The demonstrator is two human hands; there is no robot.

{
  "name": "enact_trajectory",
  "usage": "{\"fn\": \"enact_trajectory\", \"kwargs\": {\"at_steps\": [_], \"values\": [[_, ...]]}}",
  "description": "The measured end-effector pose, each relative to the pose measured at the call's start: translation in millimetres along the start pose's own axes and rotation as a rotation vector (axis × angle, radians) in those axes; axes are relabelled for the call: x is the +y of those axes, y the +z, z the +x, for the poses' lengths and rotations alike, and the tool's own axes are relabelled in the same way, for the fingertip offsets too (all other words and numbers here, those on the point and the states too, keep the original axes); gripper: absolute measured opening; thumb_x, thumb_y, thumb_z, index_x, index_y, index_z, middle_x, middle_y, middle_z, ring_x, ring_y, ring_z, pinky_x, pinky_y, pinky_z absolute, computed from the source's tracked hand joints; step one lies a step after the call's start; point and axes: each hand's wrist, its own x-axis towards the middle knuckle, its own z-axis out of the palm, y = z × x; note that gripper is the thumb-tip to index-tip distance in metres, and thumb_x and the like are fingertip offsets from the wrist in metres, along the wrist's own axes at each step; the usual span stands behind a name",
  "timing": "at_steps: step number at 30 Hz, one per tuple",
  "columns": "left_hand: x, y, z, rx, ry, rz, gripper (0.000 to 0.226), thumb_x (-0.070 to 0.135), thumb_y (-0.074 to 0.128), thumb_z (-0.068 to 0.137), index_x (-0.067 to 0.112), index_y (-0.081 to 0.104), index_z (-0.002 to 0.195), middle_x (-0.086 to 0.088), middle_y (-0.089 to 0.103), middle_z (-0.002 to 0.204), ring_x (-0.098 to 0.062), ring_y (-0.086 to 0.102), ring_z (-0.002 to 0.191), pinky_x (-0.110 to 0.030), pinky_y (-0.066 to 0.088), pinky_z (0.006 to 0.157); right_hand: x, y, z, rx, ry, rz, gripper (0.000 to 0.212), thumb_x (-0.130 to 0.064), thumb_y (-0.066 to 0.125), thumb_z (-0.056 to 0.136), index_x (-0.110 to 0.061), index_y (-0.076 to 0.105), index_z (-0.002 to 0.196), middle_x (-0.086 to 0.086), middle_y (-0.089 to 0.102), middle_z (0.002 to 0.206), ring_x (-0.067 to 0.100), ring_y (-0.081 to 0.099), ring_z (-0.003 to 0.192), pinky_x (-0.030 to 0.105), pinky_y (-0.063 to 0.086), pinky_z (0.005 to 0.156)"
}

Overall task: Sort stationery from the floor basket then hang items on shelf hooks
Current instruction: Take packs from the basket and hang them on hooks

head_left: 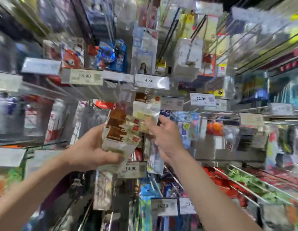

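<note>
Head view: left hand [93,152] grip grasps fanned packets [121,130]; right hand [165,137] grip blurred, cannot tell. Loose fan could slip, spill.

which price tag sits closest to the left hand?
The white shelf price tag reading 14.90, just below the left hand, which grips fanned brown-and-white packets. The 18.90 tag, 4.50 tag and 11.90 tag hang well above it.

- two hands: left hand [93,150], right hand [165,135]
- packets [121,130] — at least three, fanned; blur hides the exact count
- price tags [151,80] with fully legible figures — five
</note>
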Motion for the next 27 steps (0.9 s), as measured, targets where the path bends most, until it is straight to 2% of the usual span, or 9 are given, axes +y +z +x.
{"fn": "enact_trajectory", "kwargs": {"at_steps": [3, 6, 9, 13, 16, 20, 22, 25, 27], "values": [[-1, -2, 6, 0.021, -0.066, 0.003, 0.057, -0.018, 0.082, 0.072, 0.010, 0.063, 0.119, -0.009, 0.077, 0.110, -0.028, 0.074, 0.102, -0.033, 0.059, 0.090, -22, 3, 2, 0.028, 0.037, -0.021, 0.049, -0.047, 0.078, 0.081, -0.024, 0.069, 0.123, -0.004, 0.072, 0.125, 0.020, 0.062, 0.125, 0.041, 0.049, 0.100], [3, -2, 15, 0.012, -0.091, 0.000, 0.060, -0.016, 0.083, 0.072, 0.010, 0.060, 0.121, -0.011, 0.076, 0.110, -0.028, 0.074, 0.101, -0.036, 0.060, 0.091, -29, -3, 7, 0.037, 0.053, -0.027, 0.007, -0.025, 0.072, 0.094, -0.024, 0.073, 0.102, -0.004, 0.077, 0.105, 0.016, 0.070, 0.102, 0.040, 0.054, 0.089], [6, -1, 21, -0.005, -0.103, 0.015, 0.060, -0.011, 0.085, 0.072, 0.011, 0.059, 0.122, -0.013, 0.075, 0.110, -0.029, 0.074, 0.101, -0.046, 0.059, 0.093, -32, -5, 6, 0.024, 0.047, 0.000, 0.009, -0.017, 0.068, 0.097, -0.025, 0.072, 0.096, -0.007, 0.077, 0.097, 0.010, 0.071, 0.092, 0.036, 0.055, 0.084], [5, 1, 25, -0.006, -0.110, 0.039, 0.058, -0.011, 0.083, 0.073, 0.011, 0.059, 0.120, -0.013, 0.075, 0.108, -0.028, 0.074, 0.097, -0.045, 0.060, 0.090, -33, -5, 3, 0.011, -0.021, -0.056, 0.006, -0.021, 0.070, 0.096, -0.026, 0.073, 0.098, -0.016, 0.076, 0.095, 0.000, 0.068, 0.098, 0.026, 0.050, 0.079], [-1, 2, 27, 0.016, -0.126, 0.011, 0.055, -0.008, 0.084, 0.075, 0.010, 0.057, 0.120, -0.011, 0.075, 0.108, -0.027, 0.075, 0.097, -0.046, 0.061, 0.088, -32, -7, 5, 0.029, -0.059, -0.065, 0.010, -0.017, 0.070, 0.096, -0.026, 0.074, 0.096, -0.006, 0.079, 0.097, 0.012, 0.074, 0.097, 0.035, 0.057, 0.088], [-8, 4, 29, 0.024, -0.134, -0.027, 0.056, -0.006, 0.085, 0.076, 0.009, 0.057, 0.122, -0.014, 0.074, 0.112, -0.030, 0.074, 0.100, -0.052, 0.060, 0.089, -29, -10, 11, 0.024, -0.071, -0.038, 0.012, -0.015, 0.069, 0.096, -0.025, 0.074, 0.091, -0.004, 0.079, 0.097, 0.016, 0.074, 0.098, 0.037, 0.058, 0.090], [-11, 3, 28, 0.030, -0.122, -0.043, 0.055, -0.006, 0.085, 0.076, 0.009, 0.059, 0.122, -0.014, 0.074, 0.112, -0.033, 0.074, 0.101, -0.054, 0.060, 0.089, -27, -11, 14, 0.017, -0.065, -0.011, 0.015, -0.012, 0.070, 0.096, -0.024, 0.070, 0.088, -0.009, 0.078, 0.090, 0.012, 0.073, 0.094, 0.031, 0.057, 0.088], [-12, 2, 27, 0.022, -0.112, -0.046, 0.054, -0.006, 0.085, 0.076, 0.010, 0.059, 0.121, -0.012, 0.075, 0.112, -0.030, 0.074, 0.101, -0.051, 0.061, 0.087, -24, -10, 17, 0.002, -0.082, 0.008, 0.016, -0.018, 0.073, 0.094, -0.023, 0.066, 0.108, -0.010, 0.073, 0.106, 0.006, 0.068, 0.104, 0.036, 0.052, 0.103], [-13, 2, 27, 0.021, -0.108, -0.051, 0.055, -0.008, 0.084, 0.076, 0.010, 0.060, 0.122, -0.011, 0.075, 0.113, -0.030, 0.075, 0.101, -0.049, 0.062, 0.087, -23, -8, 15, -0.037, -0.067, 0.018, 0.012, -0.015, 0.070, 0.096, -0.026, 0.066, 0.100, -0.015, 0.077, 0.095, -0.002, 0.070, 0.094, 0.033, 0.055, 0.101]]}}
